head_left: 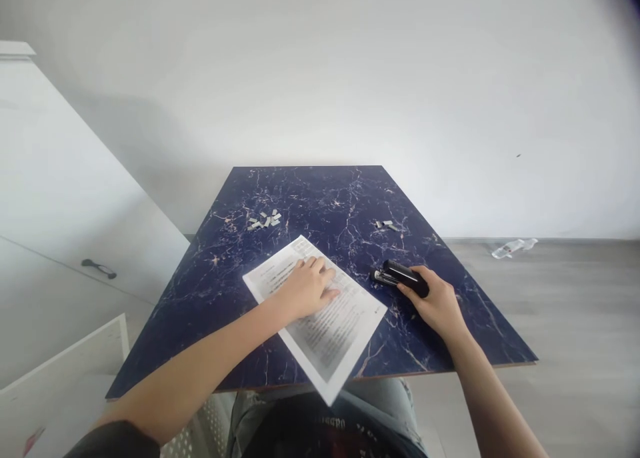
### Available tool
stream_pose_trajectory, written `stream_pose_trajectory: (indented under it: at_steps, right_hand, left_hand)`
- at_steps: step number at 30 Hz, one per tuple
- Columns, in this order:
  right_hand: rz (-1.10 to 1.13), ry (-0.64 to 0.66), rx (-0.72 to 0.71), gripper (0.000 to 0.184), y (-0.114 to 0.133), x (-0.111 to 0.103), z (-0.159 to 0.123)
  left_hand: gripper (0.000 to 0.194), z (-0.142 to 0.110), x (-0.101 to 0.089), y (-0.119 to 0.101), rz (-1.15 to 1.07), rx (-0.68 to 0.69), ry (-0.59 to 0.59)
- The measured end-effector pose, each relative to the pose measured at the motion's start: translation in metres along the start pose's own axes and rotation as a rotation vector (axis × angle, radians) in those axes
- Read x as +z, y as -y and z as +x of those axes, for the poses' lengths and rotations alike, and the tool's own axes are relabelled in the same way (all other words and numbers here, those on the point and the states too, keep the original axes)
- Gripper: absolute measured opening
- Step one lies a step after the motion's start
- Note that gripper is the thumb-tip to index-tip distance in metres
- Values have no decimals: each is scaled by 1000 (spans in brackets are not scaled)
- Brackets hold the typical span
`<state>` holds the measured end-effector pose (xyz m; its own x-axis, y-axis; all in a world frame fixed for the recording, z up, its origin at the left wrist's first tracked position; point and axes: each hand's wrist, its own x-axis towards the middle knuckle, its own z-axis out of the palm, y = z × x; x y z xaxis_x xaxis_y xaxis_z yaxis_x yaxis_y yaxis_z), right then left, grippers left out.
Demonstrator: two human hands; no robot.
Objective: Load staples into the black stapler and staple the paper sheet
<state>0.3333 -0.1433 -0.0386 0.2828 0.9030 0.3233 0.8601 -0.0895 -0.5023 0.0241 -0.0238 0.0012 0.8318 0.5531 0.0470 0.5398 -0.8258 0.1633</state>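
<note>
Printed white paper [345, 338] lies slantwise on the dark blue marbled table [330, 198], one corner jutting past the front edge. I cannot tell whether it is one sheet or a stack. My left hand [313, 288] rests flat on the paper, fingers stretched out over the print. To the right of the paper, my right hand [440, 305] is wrapped round a black stapler [403, 275]. The stapler's front end points left, a little apart from the paper's right corner. Part of its rear is hidden in my palm.
Small staple strips [266, 220] lie in a loose group at the table's back left, with several more strips [386, 225] at the back right. A white cabinet [65, 198] stands left of the table. Clear plastic wrapping [514, 247] lies on the floor at right.
</note>
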Motion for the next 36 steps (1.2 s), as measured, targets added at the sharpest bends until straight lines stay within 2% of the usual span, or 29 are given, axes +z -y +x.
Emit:
stream_pose_trajectory:
  at_steps: [2,5,9,12,17,22,28,33,36]
  right_hand:
    - [7,2,0,28,0,0,0]
    - [16,6,2,28,0,1,1]
    - [33,8,7,29,0,1,0]
    - [43,5,12,30,-2,2,0]
    - [55,5,13,31,-4,3,0]
    - [44,8,10,31,-4,3,0]
    - [46,1,1,30,-3,4,1]
    - [74,9,25,31,-1,2,3]
    - [126,29,45,31,10,-3,8]
  left_hand:
    - [56,-2,-3,10,-25,34,58]
    - [65,-9,-14,31,-126,94,264]
    - [85,-27,-39,59,-204,147,429]
    - [87,-40,-59,72,-205,154,510]
    - [72,-51,-74,79,-266,93,524]
    - [73,-58,-70,76,-270,32,500]
    - [64,-67,-73,75,-245,27,562]
    - [69,-68,-75,67,-201,9,595]
    - [71,-70,-71,66,-184,9,599]
